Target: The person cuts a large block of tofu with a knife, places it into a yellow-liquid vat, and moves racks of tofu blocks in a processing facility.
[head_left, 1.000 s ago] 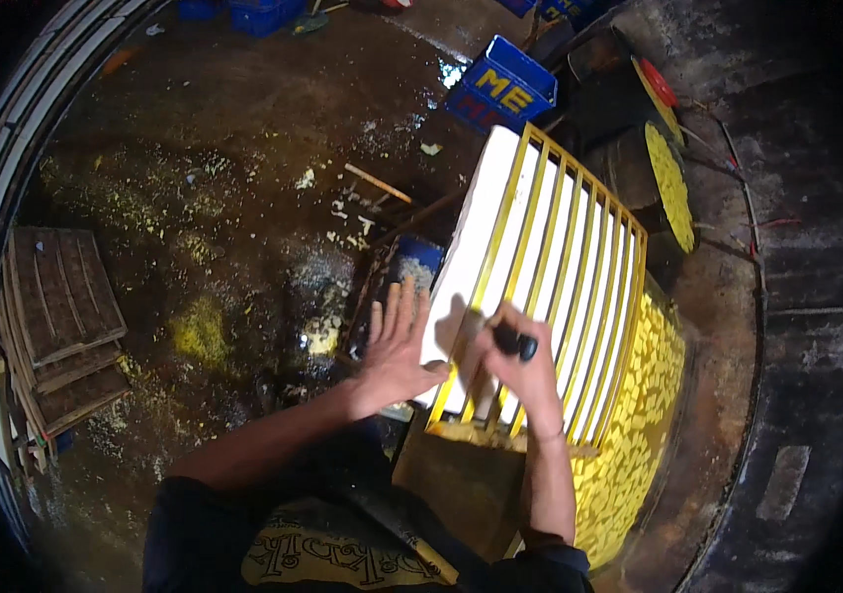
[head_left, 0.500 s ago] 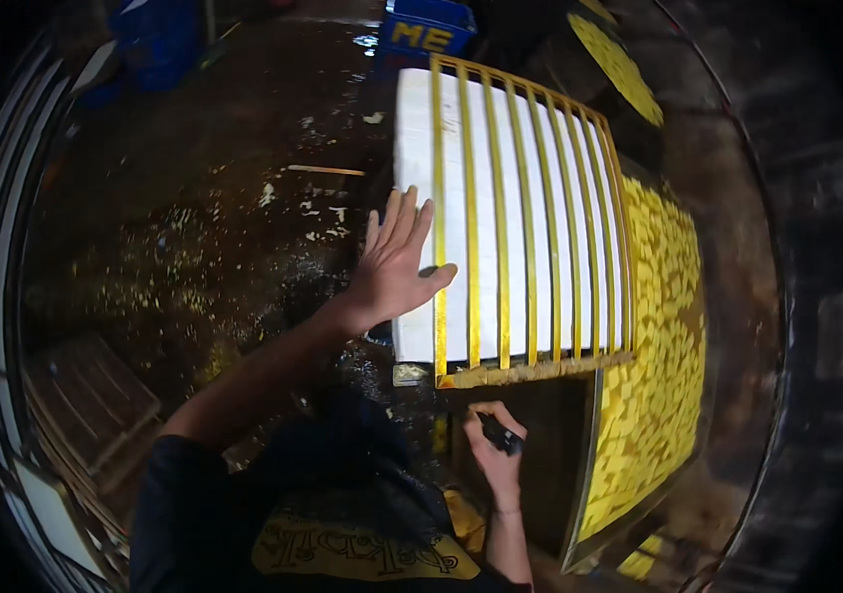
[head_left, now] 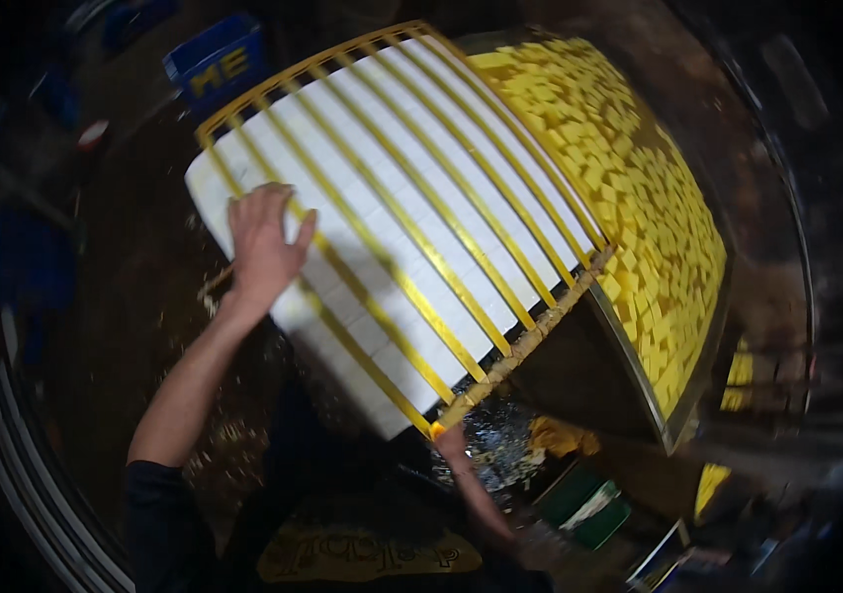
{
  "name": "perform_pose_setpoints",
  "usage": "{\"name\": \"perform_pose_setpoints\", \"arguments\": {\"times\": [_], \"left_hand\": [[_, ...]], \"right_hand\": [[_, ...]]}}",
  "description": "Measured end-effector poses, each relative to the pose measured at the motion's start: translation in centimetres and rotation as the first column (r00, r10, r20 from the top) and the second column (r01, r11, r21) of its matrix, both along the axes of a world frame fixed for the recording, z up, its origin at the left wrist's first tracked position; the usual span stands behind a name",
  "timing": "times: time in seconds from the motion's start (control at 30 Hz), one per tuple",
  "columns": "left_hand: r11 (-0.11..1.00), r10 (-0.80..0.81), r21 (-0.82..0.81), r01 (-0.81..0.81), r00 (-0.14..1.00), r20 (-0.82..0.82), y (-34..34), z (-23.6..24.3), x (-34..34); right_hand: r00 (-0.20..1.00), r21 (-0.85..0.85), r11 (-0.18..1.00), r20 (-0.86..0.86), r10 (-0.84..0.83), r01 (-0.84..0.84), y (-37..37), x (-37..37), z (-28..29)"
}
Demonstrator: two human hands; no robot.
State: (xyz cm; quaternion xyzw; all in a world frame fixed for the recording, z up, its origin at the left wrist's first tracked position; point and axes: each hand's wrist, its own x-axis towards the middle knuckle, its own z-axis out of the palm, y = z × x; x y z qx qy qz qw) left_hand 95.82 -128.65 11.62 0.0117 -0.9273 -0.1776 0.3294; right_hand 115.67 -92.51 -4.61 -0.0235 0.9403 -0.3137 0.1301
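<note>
A large white slab (head_left: 382, 148), scored into squares, lies under a rack of yellow slats (head_left: 419, 301) with a tape-wrapped near bar (head_left: 525, 348). My left hand (head_left: 268, 242) rests on the slats near the left side, its fingers stretched forward and its thumb apart. Beneath the rack's near corner is my right hand (head_left: 451, 442); its fingers are hidden behind the bar, so what they hold or touch does not show.
Many yellow blocks (head_left: 629, 198) fill a wide metal-edged tray (head_left: 678, 425) at the right. A blue crate (head_left: 214, 64) stands at the far left. Nearer me are a green container (head_left: 584, 506) and an orange-yellow cloth-like heap (head_left: 562, 435). The floor (head_left: 134, 316) is dark.
The view has turned, so rack and slab now lie slanted and look larger. My right hand, earlier below the rack around a small black object, is now at its near corner; that object is out of sight.
</note>
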Motion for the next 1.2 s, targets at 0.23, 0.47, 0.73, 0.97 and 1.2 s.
{"name": "perform_pose_setpoints", "arguments": {"times": [0.23, 0.47, 0.73, 0.97, 1.2], "left_hand": [[0.993, 0.042, -0.117, -0.033, 0.996, 0.076, -14.5, -0.5, -15.5], [0.827, -0.427, 0.559, 0.061, 0.716, 0.553, -19.5, 4.2, -19.4], [0.223, -0.949, 0.974, 0.029, 0.233, 0.211, -4.7, 18.9, -2.0], [0.517, -0.845, 0.807, 0.286, 0.024, 0.533, 18.0, 4.8, 18.0], [0.657, -0.669, 0.629, 0.415, -0.062, 0.741, 21.5, -19.7, 27.5]], "right_hand": [[0.553, -0.673, 0.024, 0.586, -0.592, 0.739, -4.6, -3.7, 14.3], [0.492, -0.683, 0.173, 0.305, -0.815, 0.71, -7.7, -3.6, 13.1], [0.33, -0.351, 0.214, 0.316, -0.889, 0.912, -0.3, 12.5, 7.5], [0.607, -0.726, 0.253, 0.275, -0.745, 0.64, -1.9, 6.6, 12.7], [0.477, -0.462, 0.327, 0.257, -0.841, 0.825, 1.8, 6.9, -7.8]]}}
